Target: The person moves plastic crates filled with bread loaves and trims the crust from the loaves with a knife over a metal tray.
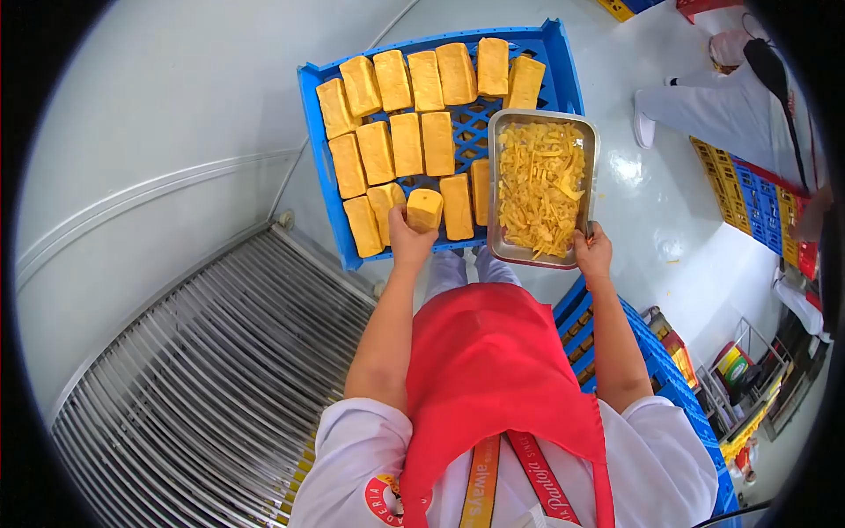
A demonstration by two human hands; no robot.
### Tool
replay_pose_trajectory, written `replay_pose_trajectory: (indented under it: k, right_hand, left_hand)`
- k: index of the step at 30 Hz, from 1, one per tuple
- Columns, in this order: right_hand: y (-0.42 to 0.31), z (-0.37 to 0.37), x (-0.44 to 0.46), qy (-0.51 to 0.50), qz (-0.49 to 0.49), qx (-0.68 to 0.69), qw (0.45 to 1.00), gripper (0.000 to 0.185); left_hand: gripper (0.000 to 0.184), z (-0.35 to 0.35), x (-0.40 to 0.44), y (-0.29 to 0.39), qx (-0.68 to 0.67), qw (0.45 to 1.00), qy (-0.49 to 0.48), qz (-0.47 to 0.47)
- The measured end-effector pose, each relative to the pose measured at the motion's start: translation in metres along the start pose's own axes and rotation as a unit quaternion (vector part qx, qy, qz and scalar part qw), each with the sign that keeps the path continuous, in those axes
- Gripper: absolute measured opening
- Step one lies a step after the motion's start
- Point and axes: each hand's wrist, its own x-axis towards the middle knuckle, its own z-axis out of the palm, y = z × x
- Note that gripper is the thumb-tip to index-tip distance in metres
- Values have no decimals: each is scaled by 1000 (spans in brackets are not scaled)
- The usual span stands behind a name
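My left hand (411, 239) is closed on a yellow block (425, 209), held over the near part of a blue crate (310, 114). Several similar yellow blocks (406, 143) lie in rows in that crate. With my right hand (594, 249) I grip the near right corner of a metal tray (591, 167). Yellow shreds (540, 187) fill much of the tray, which overlaps the crate's right side and hides part of a block there.
A metal rack of parallel bars (220, 352) stands at the lower left beside a pale wall (132, 114). More blue crates (656, 370) are at the lower right. Another person (731, 114) stands at the upper right near stacked coloured crates (757, 207).
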Motion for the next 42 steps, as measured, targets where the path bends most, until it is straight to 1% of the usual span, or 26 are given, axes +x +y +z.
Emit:
replay_pose_trajectory:
  k: [2,5,7,8,9,10,11,12,14,15,16,17,18,19,21,22,24,25,27,28,30,32,37,39,40,42]
  right_hand:
    - [-13,-6,3,-3,7,3,1000,24]
    - [-31,-11,1,-40,12,-19,999,23]
    - [-45,0,8,-59,-27,-51,997,25]
    - [-53,6,11,-103,6,-69,992,29]
    - [-60,10,11,-102,3,-67,993,29]
    - [-69,15,9,-43,-26,-94,994,32]
    - [-92,16,6,18,-55,-121,991,35]
    - [-111,5,3,8,-33,-170,985,47]
    - [-133,-5,9,-8,-44,-158,986,50]
    - [-143,-11,10,-24,-53,-149,987,54]
    - [-162,-25,6,-19,-53,-149,987,54]
    - [-187,-41,-1,-104,-59,-91,989,53]
    - [-206,-49,-7,-187,-66,-32,980,54]
    - [-218,-50,-13,-182,-70,-32,980,54]
    - [-236,-52,-23,-189,-196,-45,961,47]
    - [-242,-52,-28,-182,-200,-43,962,47]
    - [-248,-50,-36,-105,-279,-63,953,46]
    - [-250,-52,-39,-100,-281,-61,953,46]
    - [-253,-56,-43,-16,-355,-50,933,39]
    - [-253,-57,-45,-12,-355,-49,933,39]
    - [-253,-58,-46,-23,-356,-29,934,35]
    - [-254,-62,-51,-31,-352,-25,935,36]
    - [-251,-63,-53,-50,-350,-11,936,38]
    - [-250,-68,-55,-97,-340,-7,935,47]
    - [-248,-69,-56,-96,-339,-7,936,47]
    - [-246,-71,-56,-120,-332,-25,935,57]
  left_hand:
    - [65,-1,1,8,5,1000,-3,-2]
    - [64,-6,-8,18,-33,999,25,-2]
    - [63,-16,-7,28,-210,978,15,-2]
    - [63,-20,-7,34,-209,978,15,0]
    - [61,-26,-9,41,-250,968,-31,8]
    - [61,-32,-11,52,-290,954,-76,16]
    - [61,-36,-13,66,-290,954,-73,19]
    - [60,-38,-17,81,-272,957,-98,37]
    - [57,-39,-17,91,-229,960,-136,88]
    - [57,-39,-17,90,-230,959,-138,92]
    - [55,-39,-18,103,-178,964,-128,151]
    - [53,-39,-19,115,-126,962,-117,210]
    - [49,-38,-21,123,-121,963,-111,215]
    - [49,-38,-23,131,-124,961,-110,221]
    - [53,-42,-27,148,-69,950,-127,278]
    - [51,-46,-30,160,-39,945,-121,301]
    - [53,-52,-38,174,-39,944,-135,299]
    - [54,-56,-43,181,-38,944,-151,290]
    - [56,-62,-51,197,-39,942,-155,295]
    - [56,-64,-53,202,-33,941,-158,296]
    - [56,-65,-53,209,-27,940,-160,300]
    - [56,-66,-55,214,-23,935,-148,322]
    - [53,-69,-54,234,-6,932,-156,326]
    - [52,-70,-55,239,1,932,-161,326]
    - [52,-70,-56,240,17,935,-168,312]
    - [52,-69,-55,242,34,937,-177,298]
